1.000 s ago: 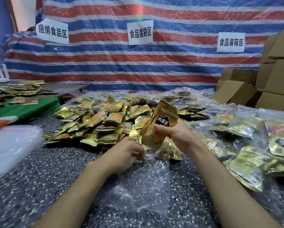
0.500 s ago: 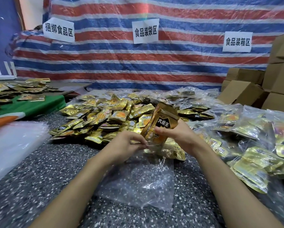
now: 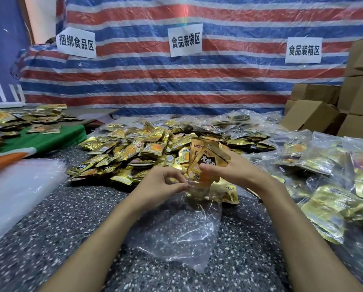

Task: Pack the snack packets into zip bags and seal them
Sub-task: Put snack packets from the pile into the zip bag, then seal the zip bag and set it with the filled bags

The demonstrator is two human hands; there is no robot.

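Packets (image 3: 208,159) sat clamped in right hand (image 3: 231,172), just above zip bag (image 3: 176,232) that left hand (image 3: 161,184) pinched; beyond both, pile (image 3: 134,148) lay unpacked.

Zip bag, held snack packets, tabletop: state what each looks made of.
The zip bag: thin clear plastic film, glossy; the speckled tabletop shows through it. The snack packets in the right hand: likely metallised foil laminate, shiny gold with print. The tabletop: dark, speckled, possibly terrazzo or a look-alike.
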